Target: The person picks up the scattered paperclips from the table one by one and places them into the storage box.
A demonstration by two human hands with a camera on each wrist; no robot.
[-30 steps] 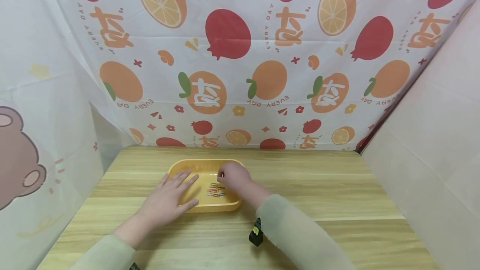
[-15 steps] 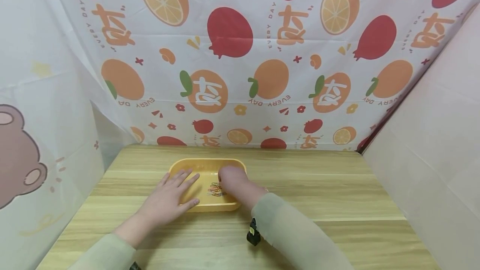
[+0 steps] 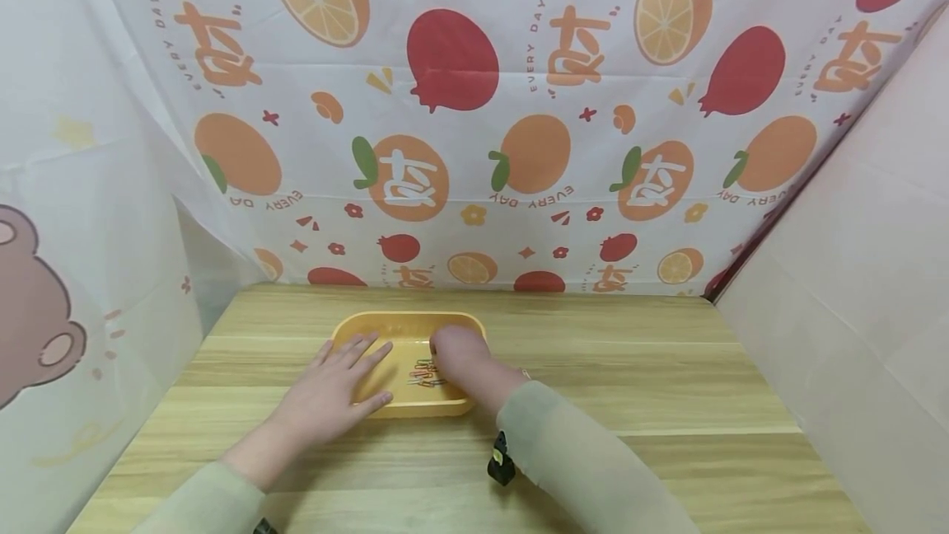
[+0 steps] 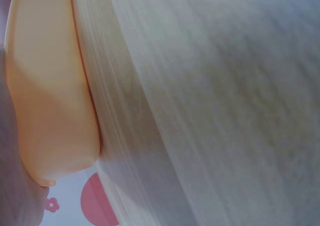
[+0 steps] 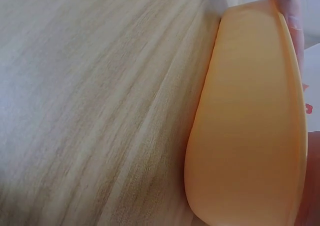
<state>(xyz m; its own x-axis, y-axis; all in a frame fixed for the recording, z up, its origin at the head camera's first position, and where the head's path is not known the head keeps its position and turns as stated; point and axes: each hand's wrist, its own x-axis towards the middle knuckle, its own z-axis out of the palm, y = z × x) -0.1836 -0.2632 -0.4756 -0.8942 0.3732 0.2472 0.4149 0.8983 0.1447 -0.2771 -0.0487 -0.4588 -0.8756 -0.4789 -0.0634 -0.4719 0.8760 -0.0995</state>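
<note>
A shallow yellow-orange tray [image 3: 415,410] sits on the table, with several small coloured paper clips [image 3: 423,374] in a loose pile on its floor. My left hand [image 3: 326,398] lies over the tray's left end, fingers spread and thumb at the front rim. Reaching in over the right end, my right hand [image 3: 460,354] has its fingers bent down beside the clips. Its fingertips are hidden behind the hand, so I cannot tell whether they pinch a clip. Both wrist views mostly show the tray's outer wall [image 4: 55,95], with part of a hand [image 5: 312,173] at the right wrist view's edge.
The wood-grain table [image 3: 638,386] extends around the tray. A white fruit-print cloth [image 3: 511,213] hangs behind it, and pale sheets [image 3: 838,270] close in both sides. A small black device [image 3: 501,460] hangs below the right sleeve cuff.
My right hand has turned slightly and its fingertips have gone out of sight beside the clips, covering part of the pile. The left hand and tray have stayed in place.
</note>
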